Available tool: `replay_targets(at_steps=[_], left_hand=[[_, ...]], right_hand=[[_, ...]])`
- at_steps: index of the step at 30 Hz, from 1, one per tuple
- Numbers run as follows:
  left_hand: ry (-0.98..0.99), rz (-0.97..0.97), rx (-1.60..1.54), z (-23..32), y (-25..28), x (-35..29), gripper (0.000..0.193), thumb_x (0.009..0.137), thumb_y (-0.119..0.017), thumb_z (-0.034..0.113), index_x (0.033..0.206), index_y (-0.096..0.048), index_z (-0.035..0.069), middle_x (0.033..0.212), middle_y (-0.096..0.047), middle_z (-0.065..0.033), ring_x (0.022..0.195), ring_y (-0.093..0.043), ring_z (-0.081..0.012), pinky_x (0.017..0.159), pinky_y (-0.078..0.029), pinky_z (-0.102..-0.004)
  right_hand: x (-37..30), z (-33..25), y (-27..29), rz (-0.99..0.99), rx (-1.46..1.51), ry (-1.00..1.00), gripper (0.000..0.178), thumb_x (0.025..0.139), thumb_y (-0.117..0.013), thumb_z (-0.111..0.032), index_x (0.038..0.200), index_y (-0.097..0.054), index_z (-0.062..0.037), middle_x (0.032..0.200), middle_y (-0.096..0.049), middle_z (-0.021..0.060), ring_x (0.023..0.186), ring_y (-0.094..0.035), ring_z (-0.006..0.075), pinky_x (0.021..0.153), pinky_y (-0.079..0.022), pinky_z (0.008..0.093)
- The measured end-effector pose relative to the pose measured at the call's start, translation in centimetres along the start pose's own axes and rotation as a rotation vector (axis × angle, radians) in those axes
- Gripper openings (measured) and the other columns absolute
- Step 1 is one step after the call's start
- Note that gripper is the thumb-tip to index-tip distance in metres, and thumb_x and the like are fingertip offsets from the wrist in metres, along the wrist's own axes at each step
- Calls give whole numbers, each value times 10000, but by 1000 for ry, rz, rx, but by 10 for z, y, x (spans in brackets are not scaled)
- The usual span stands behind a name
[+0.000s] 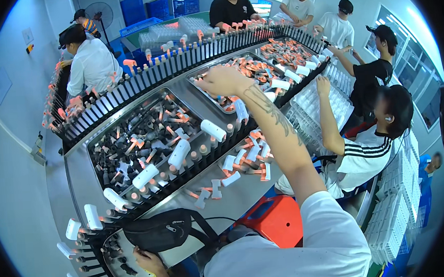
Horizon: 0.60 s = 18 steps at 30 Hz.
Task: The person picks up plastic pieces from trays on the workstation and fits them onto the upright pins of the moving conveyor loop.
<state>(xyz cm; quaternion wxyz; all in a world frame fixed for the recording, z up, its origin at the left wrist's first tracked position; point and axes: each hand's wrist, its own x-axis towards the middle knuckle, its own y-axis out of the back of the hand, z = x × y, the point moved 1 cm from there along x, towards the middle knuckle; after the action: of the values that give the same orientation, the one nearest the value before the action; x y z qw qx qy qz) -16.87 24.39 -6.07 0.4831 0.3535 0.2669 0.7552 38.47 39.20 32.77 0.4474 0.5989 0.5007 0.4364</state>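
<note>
R hand (pixel 222 81) over L corner of rect. steel tray (pixel 210 97); small orange/grey plastic-looking pcs (pixel 248 66) jumbled inside. L hand (pixel 149 260) nr black fabric bag (pixel 161 229). Finger state, both: can't tell.

Around me is a factory assembly room. A long line of upright black posts (pixel 164 68), many topped with hammer-shaped orange or white plastic parts (pixel 179 154), curves around a silver metal worktop (pixel 71 168). Inside it, shallow rectangular steel trays (pixel 185 106) hold heaps of small black and orange pieces (pixel 140 138). Several workers sit or stand along the line, among them one in a white shirt (pixel 91 65) and one in a black T-shirt (pixel 232 8). Stacked clear plastic trays (pixel 324 107), blue plastic crates (pixel 186 6), a red plastic stool (pixel 283 221) and plain pale walls (pixel 16 136) complete the industrial setting.
</note>
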Motion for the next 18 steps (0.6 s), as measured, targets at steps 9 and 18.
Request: replay_targets(at_steps=[9, 18], left_hand=[[-17, 9, -64, -6, -7, 4, 376, 888, -539, 46, 1261, -582, 59, 961, -673, -182, 856, -605, -377, 794, -445, -463], [3, -39, -30, 10, -5, 4, 375, 895, -530, 49, 1266, -587, 62, 984, -678, -189, 866, -604, -375, 802, -447, -459]], right_hand=[[2, -1, -52, 92, -13, 66, 633, 986, -470, -547, 757, -738, -21, 792, -716, 208, 831, -699, 415, 824, -544, 497], [2, 87, -113, 163, -112, -139, 595, 1007, -412, -515, 916, -761, -41, 959, -729, 229, 939, -699, 422, 887, -539, 521]])
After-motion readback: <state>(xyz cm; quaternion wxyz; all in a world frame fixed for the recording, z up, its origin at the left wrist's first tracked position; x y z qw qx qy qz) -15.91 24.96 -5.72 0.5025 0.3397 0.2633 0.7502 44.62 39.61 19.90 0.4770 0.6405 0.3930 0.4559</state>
